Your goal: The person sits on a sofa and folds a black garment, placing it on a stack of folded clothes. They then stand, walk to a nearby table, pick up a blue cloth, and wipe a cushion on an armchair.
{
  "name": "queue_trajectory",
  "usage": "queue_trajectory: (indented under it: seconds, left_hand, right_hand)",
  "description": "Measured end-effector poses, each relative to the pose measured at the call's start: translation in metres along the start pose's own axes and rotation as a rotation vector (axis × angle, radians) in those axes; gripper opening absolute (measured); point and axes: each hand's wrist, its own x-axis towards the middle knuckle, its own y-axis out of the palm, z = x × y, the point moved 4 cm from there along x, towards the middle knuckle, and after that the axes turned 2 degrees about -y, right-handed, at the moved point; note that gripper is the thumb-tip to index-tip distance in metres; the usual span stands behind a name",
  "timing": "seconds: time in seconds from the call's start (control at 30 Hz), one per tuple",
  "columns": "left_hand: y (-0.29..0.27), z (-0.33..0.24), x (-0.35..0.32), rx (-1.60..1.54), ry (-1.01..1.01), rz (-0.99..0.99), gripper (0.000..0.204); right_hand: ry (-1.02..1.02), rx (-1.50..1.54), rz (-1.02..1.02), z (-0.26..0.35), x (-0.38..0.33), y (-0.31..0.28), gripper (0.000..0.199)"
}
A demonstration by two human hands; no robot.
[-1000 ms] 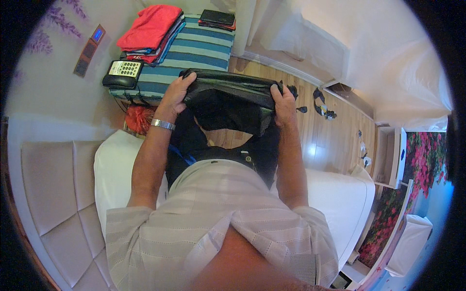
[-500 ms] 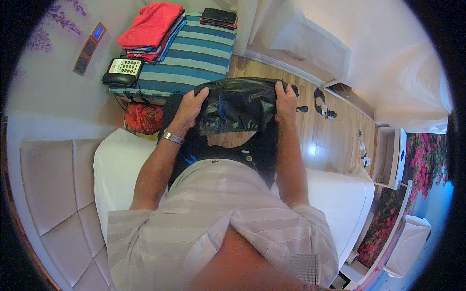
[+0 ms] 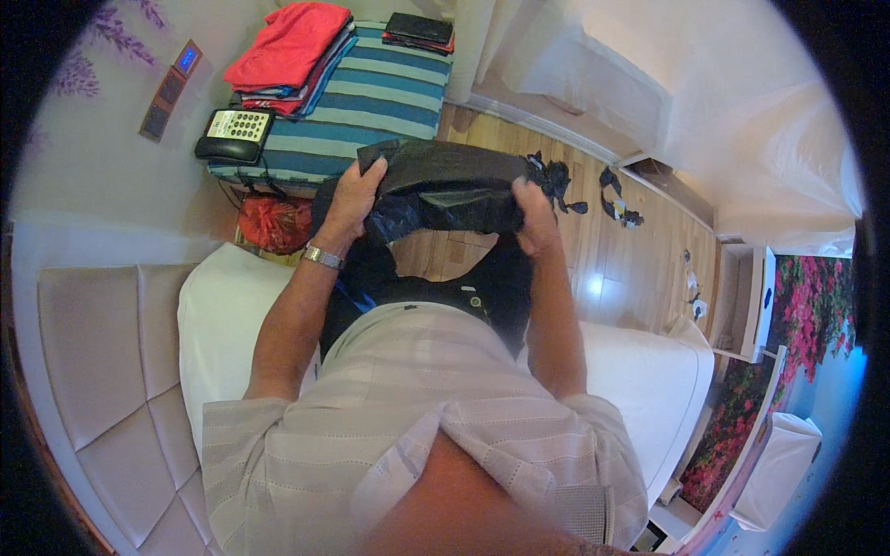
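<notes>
A black plastic bag (image 3: pixel 447 190) is stretched sideways above my lap, folded into a wide band with a shiny crease along its front. My left hand (image 3: pixel 352 200) is closed on its left end, thumb on top, with a metal watch (image 3: pixel 324 257) on that wrist. At the other end, my right hand (image 3: pixel 535 219) pinches the bag's edge; its fingertips are slightly blurred. Beneath the bag are my dark trousers (image 3: pixel 436 289), with wooden floor visible between the legs.
Ahead left, a striped blue seat (image 3: pixel 371 116) bears folded clothes (image 3: pixel 287 46), a telephone (image 3: pixel 236 136) and dark folded items (image 3: pixel 417 32). Below it sits a red bag (image 3: pixel 274 222). Knotted black scraps (image 3: pixel 556 178) lie on the wooden floor (image 3: pixel 598 250). I sit on a white bed (image 3: pixel 640 371).
The bag has gone from a broad hanging sheet to a narrower folded band, its lower edge raised. My right hand has shifted inward and slightly down; my left hand has moved slightly left.
</notes>
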Motion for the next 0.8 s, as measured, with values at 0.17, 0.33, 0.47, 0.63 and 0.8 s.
queue_trajectory:
  seconds: [0.17, 0.33, 0.47, 0.63, 0.8]
  left_hand:
    - [-0.012, 0.006, 0.008, -0.012, -0.065, 0.043, 0.040]
    - [-0.007, -0.022, 0.004, -0.042, -0.164, 0.067, 0.036]
    - [-0.029, -0.020, 0.023, -0.061, -0.011, -0.049, 0.042]
    - [-0.026, -0.042, 0.006, 0.397, 0.447, -0.382, 0.057]
    - [0.075, -0.081, -0.061, 0.956, 1.002, 0.076, 0.073]
  right_hand:
    - [0.200, -0.058, 0.016, -0.012, -0.027, 0.003, 0.026]
    - [0.145, 0.015, -0.021, 0.007, -0.031, 0.012, 0.023]
    - [0.107, 0.112, -0.050, 0.020, -0.025, 0.022, 0.019]
    - [0.046, 0.225, -0.107, 0.035, -0.018, 0.038, 0.017]
    - [0.089, 0.297, -0.094, 0.032, -0.013, 0.055, 0.017]
